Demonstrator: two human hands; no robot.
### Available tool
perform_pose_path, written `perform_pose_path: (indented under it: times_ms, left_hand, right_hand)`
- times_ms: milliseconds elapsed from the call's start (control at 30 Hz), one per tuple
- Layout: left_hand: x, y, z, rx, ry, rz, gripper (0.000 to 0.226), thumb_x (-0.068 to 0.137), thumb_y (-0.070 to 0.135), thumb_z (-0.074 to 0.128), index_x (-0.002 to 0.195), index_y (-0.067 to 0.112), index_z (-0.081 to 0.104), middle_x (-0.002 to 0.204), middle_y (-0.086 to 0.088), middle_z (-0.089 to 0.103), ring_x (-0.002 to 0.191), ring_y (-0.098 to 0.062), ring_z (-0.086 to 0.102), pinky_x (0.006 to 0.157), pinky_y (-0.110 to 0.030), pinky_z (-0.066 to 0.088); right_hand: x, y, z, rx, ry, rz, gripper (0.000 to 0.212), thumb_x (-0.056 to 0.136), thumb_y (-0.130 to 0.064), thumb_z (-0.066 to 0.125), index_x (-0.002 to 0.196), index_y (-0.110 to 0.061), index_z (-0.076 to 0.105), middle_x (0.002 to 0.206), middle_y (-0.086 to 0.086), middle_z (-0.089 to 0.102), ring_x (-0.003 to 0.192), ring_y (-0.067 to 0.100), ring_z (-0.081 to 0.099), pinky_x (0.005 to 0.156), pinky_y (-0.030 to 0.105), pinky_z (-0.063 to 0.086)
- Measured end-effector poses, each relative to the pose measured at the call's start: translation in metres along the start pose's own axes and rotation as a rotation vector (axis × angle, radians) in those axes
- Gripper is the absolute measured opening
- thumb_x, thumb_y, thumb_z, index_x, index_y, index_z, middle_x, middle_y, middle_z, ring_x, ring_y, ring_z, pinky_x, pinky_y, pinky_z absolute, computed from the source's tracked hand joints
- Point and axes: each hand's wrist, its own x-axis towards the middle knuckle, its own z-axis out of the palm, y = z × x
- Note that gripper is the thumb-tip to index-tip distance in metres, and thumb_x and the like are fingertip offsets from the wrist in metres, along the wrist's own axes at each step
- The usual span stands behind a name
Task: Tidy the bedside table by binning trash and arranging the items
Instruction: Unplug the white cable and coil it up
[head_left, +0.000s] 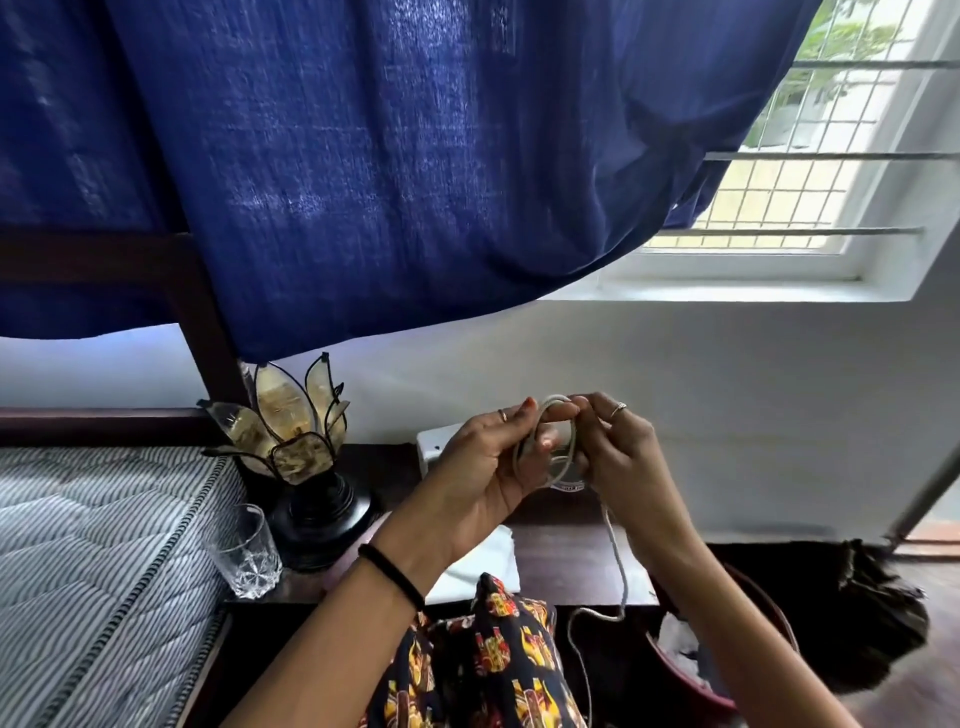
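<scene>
Pale grey cable (546, 441) wound in loops, tail dangling over the dark counter (561, 556). Left hand (483, 467) gripping the coil; right hand (613, 447) pinching its top.

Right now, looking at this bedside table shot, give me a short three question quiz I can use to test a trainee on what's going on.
1. True or false: both hands hold the white cord.
2. Which stands closest to the mattress? A) the drinking glass B) the bin C) the window
3. Fill in: the loose end of the cord hangs down from the ____ hand.

Key
1. True: the left hand holds the coiled loops while the right hand pinches the cord at the top.
2. A: the glass stands at the table edge beside the mattress, in front of the petal lamp.
3. Right.
</scene>
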Motion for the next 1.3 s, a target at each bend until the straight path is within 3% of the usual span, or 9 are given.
perform_pose_path:
  times_ms: [200, 433, 567, 667, 733, 833, 933, 1100, 1300]
  left_hand:
    - [0.011, -0.001, -0.001, 0.026, -0.011, 0.01, 0.031, 0.098, 0.022, 0.039, 0.096, 0.0, 0.062, 0.054, 0.002, 0.049, 0.045, -0.005, 0.037, 0.044, -0.015, 0.036]
    - [0.027, 0.012, 0.006, -0.103, 0.047, 0.149, 0.026, 0.096, 0.011, 0.041, 0.109, -0.002, 0.06, 0.064, 0.001, 0.058, 0.052, -0.006, 0.049, 0.052, -0.014, 0.042]
    - [0.033, 0.015, 0.01, -0.053, 0.069, 0.177, 0.025, 0.096, 0.008, 0.041, 0.109, -0.002, 0.059, 0.061, 0.002, 0.052, 0.052, -0.006, 0.045, 0.053, -0.015, 0.039]
    - [0.035, 0.016, 0.009, -0.064, 0.077, 0.216, 0.023, 0.097, 0.007, 0.042, 0.109, 0.0, 0.06, 0.063, 0.001, 0.057, 0.055, -0.006, 0.051, 0.056, -0.015, 0.045]
    - [0.037, 0.016, 0.007, -0.005, 0.101, 0.232, 0.022, 0.096, 0.008, 0.045, 0.109, 0.004, 0.062, 0.07, 0.0, 0.067, 0.064, -0.007, 0.061, 0.066, -0.016, 0.052]
    - [0.039, 0.01, 0.005, 0.234, 0.18, 0.262, 0.022, 0.097, 0.008, 0.044, 0.11, 0.009, 0.061, 0.079, 0.0, 0.073, 0.072, -0.007, 0.067, 0.074, -0.017, 0.051]
    - [0.04, 0.002, 0.001, 0.496, 0.24, 0.287, 0.024, 0.098, 0.007, 0.042, 0.118, 0.007, 0.056, 0.083, -0.003, 0.07, 0.074, -0.009, 0.066, 0.077, -0.016, 0.05]
    - [0.034, -0.006, -0.006, 0.802, 0.18, 0.292, 0.027, 0.098, 0.01, 0.044, 0.122, 0.005, 0.055, 0.081, -0.007, 0.066, 0.074, -0.012, 0.064, 0.081, -0.018, 0.052]
    - [0.022, -0.019, -0.005, 0.599, 0.048, 0.126, 0.027, 0.1, 0.018, 0.04, 0.098, 0.019, 0.066, 0.067, -0.002, 0.059, 0.056, -0.007, 0.053, 0.061, -0.015, 0.046]
  right_hand:
    - [-0.005, 0.004, -0.001, 0.126, -0.046, 0.126, 0.029, 0.1, -0.026, 0.043, 0.086, -0.016, 0.066, 0.059, 0.008, 0.049, 0.044, 0.011, 0.041, 0.037, 0.018, 0.03]
    - [-0.029, 0.028, 0.001, -0.051, -0.075, 0.072, 0.026, 0.097, -0.021, 0.046, 0.088, 0.002, 0.055, 0.052, 0.004, 0.05, 0.045, 0.018, 0.044, 0.043, 0.03, 0.037]
    - [-0.058, 0.056, -0.006, -0.28, -0.048, 0.05, 0.025, 0.094, -0.014, 0.052, 0.076, 0.004, 0.051, 0.061, 0.022, 0.051, 0.055, 0.017, 0.047, 0.052, 0.031, 0.04]
    - [-0.08, 0.071, -0.01, -0.397, -0.082, 0.071, 0.014, 0.094, -0.008, 0.053, 0.087, -0.019, 0.059, 0.057, -0.002, 0.056, 0.051, 0.004, 0.049, 0.051, 0.018, 0.04]
    - [-0.09, 0.074, -0.011, -0.502, -0.09, 0.044, 0.032, 0.092, -0.002, 0.049, 0.106, -0.028, 0.06, 0.066, -0.019, 0.059, 0.052, 0.001, 0.05, 0.054, 0.008, 0.037]
    - [-0.094, 0.056, -0.01, -0.641, -0.206, 0.043, 0.046, 0.085, -0.036, 0.042, 0.131, -0.04, 0.044, 0.077, -0.04, 0.054, 0.07, -0.009, 0.053, 0.068, 0.004, 0.037]
    - [-0.091, 0.028, -0.009, -0.935, -0.273, -0.128, 0.046, 0.088, -0.043, 0.044, 0.134, -0.043, 0.045, 0.11, -0.032, 0.062, 0.082, 0.001, 0.067, 0.069, 0.015, 0.049]
    - [-0.069, -0.025, -0.011, -0.986, -0.276, -0.361, 0.027, 0.089, -0.03, 0.052, 0.109, -0.021, 0.067, 0.094, -0.007, 0.075, 0.07, 0.017, 0.072, 0.054, 0.033, 0.058]
    - [-0.025, -0.044, -0.024, -0.797, -0.124, -0.354, 0.018, 0.09, -0.018, 0.057, 0.101, -0.023, 0.07, 0.088, -0.006, 0.074, 0.069, 0.014, 0.066, 0.063, 0.039, 0.055]
